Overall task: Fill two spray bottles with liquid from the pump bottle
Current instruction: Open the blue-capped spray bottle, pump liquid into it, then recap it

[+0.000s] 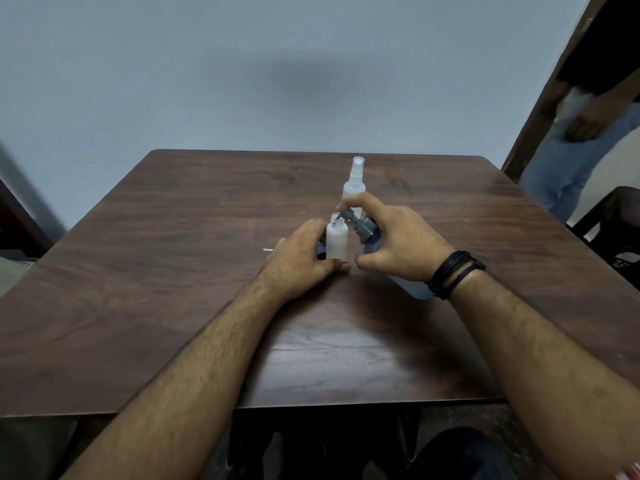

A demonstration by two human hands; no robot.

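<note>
My left hand [301, 259] grips a small frosted white spray bottle [337, 239] standing upright on the table with its neck open and no sprayer on it. My right hand [394, 242] holds the bluish pump bottle [410, 285] tilted towards it, a finger resting on the grey pump head [358, 225]. The pump's spout points into the open neck. Behind them a second white spray bottle [354, 187] stands upright with its sprayer and clear cap on. Most of the pump bottle's body is hidden under my right hand.
The brown wooden table [173, 271] has a small white stick-like piece [267, 250] lying left of my left hand. A dark object shows just behind the open bottle. A person in jeans [575, 161] stands at the far right beside a dark chair [609, 220].
</note>
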